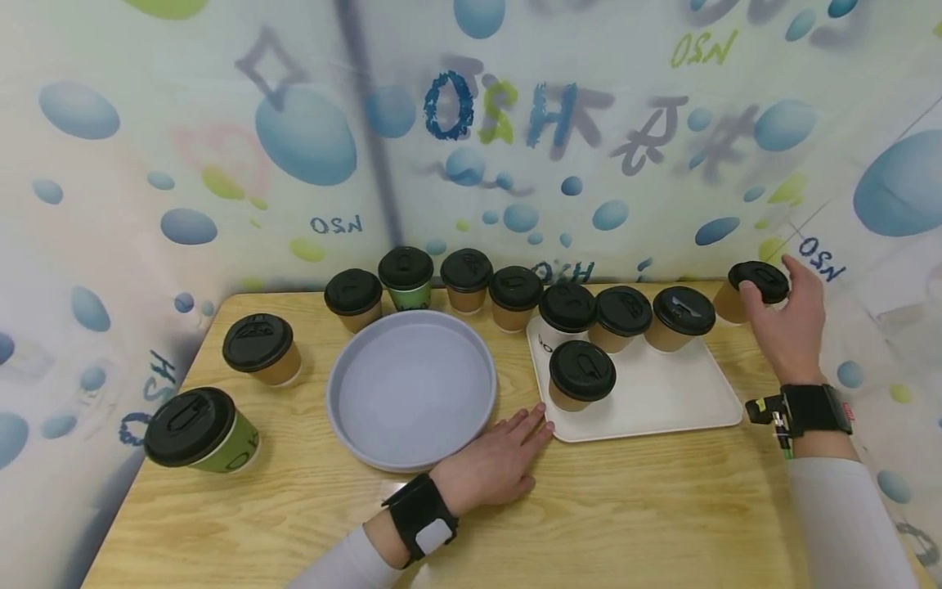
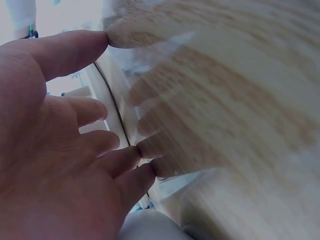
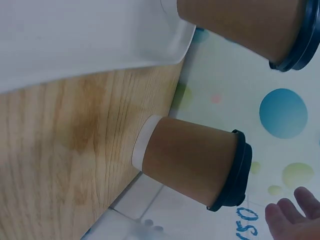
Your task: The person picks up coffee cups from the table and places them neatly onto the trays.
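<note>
At the table's far right corner stands a brown paper cup (image 1: 763,275) with a black lid. My right hand (image 1: 795,331) is beside it, its thumb overlapping the lid in the head view. In the right wrist view, the fingers (image 3: 297,215) are spread apart from the same cup (image 3: 192,160), which stands upright on the table. My left hand (image 1: 486,465) rests on the table with straight fingers, fingertips right at the near left corner of a white rectangular tray (image 1: 662,401). That tray bears several lidded cups, one brown cup (image 1: 581,376) standing at the front left.
A round grey-blue tray (image 1: 412,393) lies left of the white one. Several lidded cups line the back, including a green cup (image 1: 406,282). At the left stand a brown cup (image 1: 261,349) and a larger green cup (image 1: 202,429). A printed curtain (image 1: 471,196) hangs close behind the table.
</note>
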### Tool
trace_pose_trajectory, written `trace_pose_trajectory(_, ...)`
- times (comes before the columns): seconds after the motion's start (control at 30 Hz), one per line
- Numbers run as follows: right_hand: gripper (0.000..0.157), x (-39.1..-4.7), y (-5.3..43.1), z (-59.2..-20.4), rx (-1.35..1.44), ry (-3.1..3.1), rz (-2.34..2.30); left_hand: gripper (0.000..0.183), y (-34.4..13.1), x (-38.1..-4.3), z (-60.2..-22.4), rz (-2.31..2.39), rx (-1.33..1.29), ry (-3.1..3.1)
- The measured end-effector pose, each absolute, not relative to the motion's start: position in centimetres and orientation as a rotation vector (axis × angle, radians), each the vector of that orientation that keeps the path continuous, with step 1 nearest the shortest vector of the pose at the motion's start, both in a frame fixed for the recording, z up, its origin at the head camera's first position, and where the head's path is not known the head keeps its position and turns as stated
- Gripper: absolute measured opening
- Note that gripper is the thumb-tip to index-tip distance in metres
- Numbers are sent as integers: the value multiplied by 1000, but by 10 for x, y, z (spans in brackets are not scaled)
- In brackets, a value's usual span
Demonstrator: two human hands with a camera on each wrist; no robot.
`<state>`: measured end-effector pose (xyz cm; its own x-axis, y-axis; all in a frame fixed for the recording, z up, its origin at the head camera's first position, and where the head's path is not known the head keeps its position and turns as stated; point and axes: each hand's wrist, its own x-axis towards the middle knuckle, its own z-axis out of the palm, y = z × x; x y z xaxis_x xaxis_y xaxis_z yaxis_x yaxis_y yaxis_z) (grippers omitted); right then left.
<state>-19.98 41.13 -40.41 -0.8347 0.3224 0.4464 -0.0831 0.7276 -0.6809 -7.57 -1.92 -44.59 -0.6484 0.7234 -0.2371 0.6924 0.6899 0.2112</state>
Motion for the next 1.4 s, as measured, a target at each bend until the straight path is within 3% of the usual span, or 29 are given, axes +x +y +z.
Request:
trace_pose_trajectory(0.83, 94, -248, 439, -408, -456, -2633, 968, 75, -20, -76, -443, 158, 1085, 2549)
trace_pose_trajectory(1.4, 103, -256, 442, -422, -602, -2718, 1000, 76, -21, -78, -443, 157, 1076, 2529)
